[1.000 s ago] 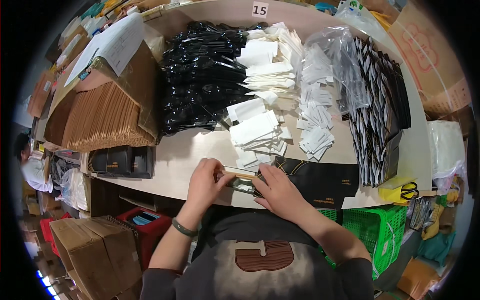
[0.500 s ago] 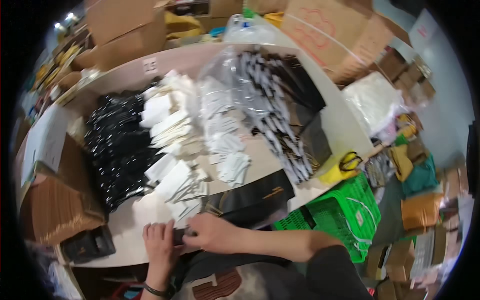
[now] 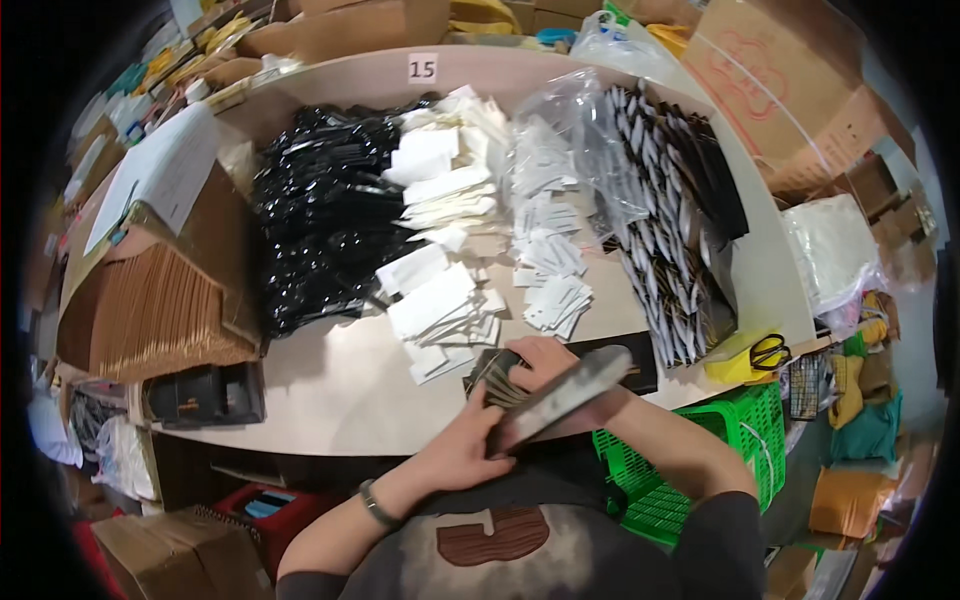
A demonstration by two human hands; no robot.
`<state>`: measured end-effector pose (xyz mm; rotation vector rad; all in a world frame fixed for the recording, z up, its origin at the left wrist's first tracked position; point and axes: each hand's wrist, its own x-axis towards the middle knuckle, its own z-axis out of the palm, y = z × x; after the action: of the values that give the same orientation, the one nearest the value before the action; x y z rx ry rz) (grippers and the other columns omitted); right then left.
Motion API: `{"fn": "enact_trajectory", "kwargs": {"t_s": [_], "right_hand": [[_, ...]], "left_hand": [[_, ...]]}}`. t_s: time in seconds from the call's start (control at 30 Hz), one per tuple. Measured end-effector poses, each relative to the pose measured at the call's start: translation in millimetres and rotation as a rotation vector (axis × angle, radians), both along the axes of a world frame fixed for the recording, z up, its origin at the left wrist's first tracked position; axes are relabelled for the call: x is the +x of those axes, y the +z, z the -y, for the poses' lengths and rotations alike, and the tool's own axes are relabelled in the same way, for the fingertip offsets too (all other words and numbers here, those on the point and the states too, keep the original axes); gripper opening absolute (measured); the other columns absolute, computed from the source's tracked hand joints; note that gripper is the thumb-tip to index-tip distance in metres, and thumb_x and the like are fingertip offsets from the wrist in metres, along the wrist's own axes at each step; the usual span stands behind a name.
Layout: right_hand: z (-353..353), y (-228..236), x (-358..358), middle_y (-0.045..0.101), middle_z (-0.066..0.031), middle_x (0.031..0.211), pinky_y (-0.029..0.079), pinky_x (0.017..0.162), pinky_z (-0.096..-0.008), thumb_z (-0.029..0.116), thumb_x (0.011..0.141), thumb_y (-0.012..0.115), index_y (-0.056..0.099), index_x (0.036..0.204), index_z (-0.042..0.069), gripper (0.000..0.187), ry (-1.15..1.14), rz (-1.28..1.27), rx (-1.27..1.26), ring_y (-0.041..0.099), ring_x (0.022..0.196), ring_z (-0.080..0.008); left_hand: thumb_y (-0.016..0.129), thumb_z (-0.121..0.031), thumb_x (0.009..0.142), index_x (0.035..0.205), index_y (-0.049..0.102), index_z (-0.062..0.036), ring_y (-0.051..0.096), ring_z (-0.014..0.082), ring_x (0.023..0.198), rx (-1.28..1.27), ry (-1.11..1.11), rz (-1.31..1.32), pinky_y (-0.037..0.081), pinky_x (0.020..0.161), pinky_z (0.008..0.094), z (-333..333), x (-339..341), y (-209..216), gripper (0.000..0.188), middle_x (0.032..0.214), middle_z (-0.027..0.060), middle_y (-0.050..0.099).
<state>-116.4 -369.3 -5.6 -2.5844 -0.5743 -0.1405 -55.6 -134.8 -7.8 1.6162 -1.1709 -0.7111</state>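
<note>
Close to the table's front edge, both hands close round a dark flat carton (image 3: 505, 393) with gold-toned edges; a pale, motion-smeared flap (image 3: 575, 390) slants up from it to the right. My left hand (image 3: 455, 445) grips its near left end, thumb below and index finger along the side. The curled fingers of my right hand (image 3: 542, 362) press on its far side, and the pale flap partly hides that hand. Behind them lies another flat black carton (image 3: 635, 362), partly covered. White cards (image 3: 435, 302) and smaller pale cards (image 3: 555, 305) spread beyond the hands.
Glossy black plastic packets (image 3: 330, 215) pile at the left of the table, beside a cardboard box (image 3: 225, 250) full of brown sheets. Black cartons with white pieces (image 3: 670, 230) line the right. Yellow-wrapped scissors (image 3: 768, 350) sit at the right edge, above a green crate (image 3: 765, 430).
The view has swung, shifting the table's contents rightward and up. Both hands have moved right along the table edge, from a small dark item to the carton with the raised pale flap.
</note>
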Motion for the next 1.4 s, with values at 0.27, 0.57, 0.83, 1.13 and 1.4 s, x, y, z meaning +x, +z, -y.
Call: {"fn": "enact_trajectory", "kwargs": {"t_s": [0.27,0.57,0.83,1.13,1.4], "right_hand": [[-58.5,12.5,16.2,0.065,-0.0154,0.073,0.052,0.060,-0.0449,0.032,0.091,0.065,0.061,0.080,0.004,0.030,-0.444,-0.175,-0.082,0.067,0.073,-0.0348],[-75.4,-12.5,26.5,0.065,-0.0171,0.068,0.052,0.063,-0.0485,0.021,0.082,0.064,0.062,0.075,0.004,0.019,-0.589,-0.349,0.070,0.066,0.070,-0.0383],[3.1,17.2,20.6,0.063,-0.0115,0.076,0.051,0.066,-0.0456,0.023,0.087,0.065,0.062,0.078,0.008,0.018,-0.656,0.074,-0.080,0.063,0.075,-0.0340],[109.9,-56.6,76.6,0.067,-0.0166,0.104,0.048,0.089,-0.0450,0.022,0.090,0.061,0.069,0.101,0.004,0.023,-0.940,-0.027,-0.162,0.061,0.104,-0.0362],[59.3,15.7,69.5,0.065,-0.0112,0.089,0.051,0.076,-0.0414,0.012,0.086,0.067,0.071,0.093,0.008,0.009,-0.525,0.321,-0.018,0.063,0.084,-0.0316]], "left_hand": [[0.079,-0.017,0.070,0.110,0.057,-0.0031,0.063,0.0358,0.087,0.553,0.672,0.294,0.052,0.076,0.0410,-71.9,24.8,-5.4,0.047,0.092,0.0170,0.062],[0.089,-0.027,0.063,0.129,0.055,-0.0064,0.063,0.0350,0.097,0.610,0.281,0.392,0.052,0.082,0.0423,-96.4,40.6,10.4,0.077,0.105,0.0167,0.062],[0.089,-0.044,0.060,0.146,0.038,-0.0036,0.043,0.0417,0.130,0.200,0.051,0.711,0.034,0.111,0.0522,20.4,21.0,11.6,0.107,0.141,0.0254,0.042],[0.084,-0.038,0.067,0.143,0.042,-0.0047,0.054,0.0362,0.110,0.234,-0.055,0.671,0.043,0.097,0.0454,34.4,23.8,-4.4,0.093,0.117,0.0175,0.055],[0.072,-0.014,0.079,0.112,0.064,-0.0062,0.065,0.0350,0.095,0.214,0.653,0.695,0.053,0.082,0.0439,-74.8,83.2,4.5,0.035,0.103,0.0154,0.067]]}}
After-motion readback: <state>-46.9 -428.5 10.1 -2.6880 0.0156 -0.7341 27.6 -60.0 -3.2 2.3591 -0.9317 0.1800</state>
